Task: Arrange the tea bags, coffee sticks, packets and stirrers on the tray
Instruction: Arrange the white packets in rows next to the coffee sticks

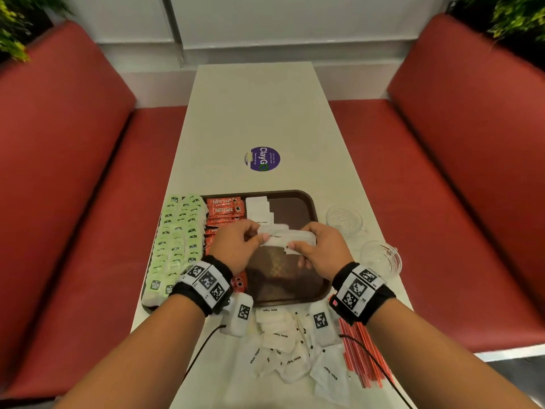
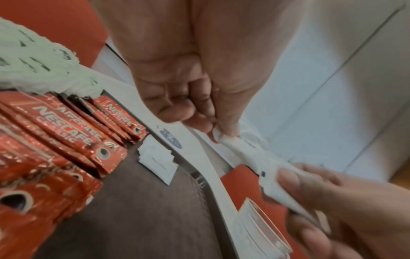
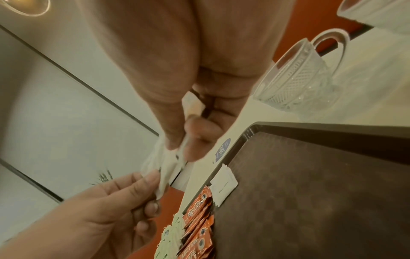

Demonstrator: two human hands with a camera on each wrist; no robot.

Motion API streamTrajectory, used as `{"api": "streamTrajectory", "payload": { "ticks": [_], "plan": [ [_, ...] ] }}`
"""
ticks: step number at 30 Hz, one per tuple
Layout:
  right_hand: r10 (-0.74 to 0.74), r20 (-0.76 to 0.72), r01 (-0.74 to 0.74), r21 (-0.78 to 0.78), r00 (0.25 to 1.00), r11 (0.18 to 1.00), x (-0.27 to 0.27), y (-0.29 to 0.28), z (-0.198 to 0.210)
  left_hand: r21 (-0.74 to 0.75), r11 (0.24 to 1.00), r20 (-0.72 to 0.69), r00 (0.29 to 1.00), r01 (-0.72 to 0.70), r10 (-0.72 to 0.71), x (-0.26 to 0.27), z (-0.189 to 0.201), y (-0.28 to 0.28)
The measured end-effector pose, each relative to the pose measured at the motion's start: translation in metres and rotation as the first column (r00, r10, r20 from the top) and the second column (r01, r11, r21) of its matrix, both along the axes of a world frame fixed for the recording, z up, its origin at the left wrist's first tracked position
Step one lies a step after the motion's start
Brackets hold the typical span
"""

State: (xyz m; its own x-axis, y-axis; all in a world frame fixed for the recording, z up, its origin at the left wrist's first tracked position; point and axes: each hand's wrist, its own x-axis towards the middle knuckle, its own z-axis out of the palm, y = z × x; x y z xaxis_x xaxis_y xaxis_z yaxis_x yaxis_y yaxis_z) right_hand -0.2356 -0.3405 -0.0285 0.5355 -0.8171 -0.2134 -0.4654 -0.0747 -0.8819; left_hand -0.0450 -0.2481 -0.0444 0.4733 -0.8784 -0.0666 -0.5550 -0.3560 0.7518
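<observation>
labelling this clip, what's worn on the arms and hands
Both arms are bare, no sleeves. Each wrist carries a black band with white tags printed in black square codes, plus a white block bearing another code. The right band shows a small red spot. Thin dark cables trail back. The hands are gloveless.

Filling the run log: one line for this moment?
both hands: left hand, right hand hold sugar packets above tray | on tray: tea bags, coffee sticks | stirrers on table

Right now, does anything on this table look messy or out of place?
Yes. White sugar packets lie in a loose heap on the table in front of the tray, unlike the neat green tea bags and red coffee sticks. Red stirrers also lie off the tray.
</observation>
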Motion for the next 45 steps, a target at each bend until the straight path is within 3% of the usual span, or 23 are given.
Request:
{"api": "streamTrajectory", "payload": {
  "ticks": [4,13,22,30,33,36,40,42,45],
  "plan": [
    [0.039,-0.025,-0.038,0.020,0.999,0.999,-0.001,-0.009,-0.005,0.146,0.983,0.054,0.993,-0.112,0.106,0.031,-0.019,-0.033],
    [0.095,-0.030,-0.094,0.047,0.995,0.994,-0.002,-0.014,-0.015,0.420,0.904,0.196,0.981,-0.078,-0.007,0.049,-0.044,-0.081],
    [0.100,-0.068,-0.097,0.052,0.993,0.994,-0.007,-0.019,-0.022,0.429,0.902,0.356,0.926,-0.041,-0.127,0.035,-0.030,-0.114],
    [0.115,-0.077,-0.111,0.047,0.990,0.993,-0.009,-0.017,-0.021,0.490,0.872,0.386,0.900,-0.013,-0.204,0.020,-0.038,-0.135],
    [0.116,-0.076,-0.112,0.059,0.990,0.992,-0.010,-0.019,-0.021,0.479,0.878,0.395,0.891,0.010,-0.226,0.024,-0.039,-0.132],
    [0.131,-0.081,-0.127,0.051,0.988,0.991,-0.009,-0.020,-0.020,0.439,0.898,0.329,0.926,0.026,-0.187,0.027,-0.035,-0.126],
    [0.105,-0.069,-0.104,0.014,0.992,0.994,-0.005,-0.026,-0.018,0.150,0.989,0.148,0.988,0.014,-0.036,0.025,-0.013,-0.109],
    [0.102,-0.037,-0.101,0.022,0.994,0.995,-0.003,-0.027,-0.014,0.058,0.993,0.056,0.992,0.106,-0.109,0.018,0.003,-0.093],
    [0.100,0.009,-0.100,0.035,0.995,0.994,0.001,-0.027,-0.012,0.070,0.942,-0.007,0.944,0.329,-0.330,0.004,0.018,-0.066]
  ]
}}
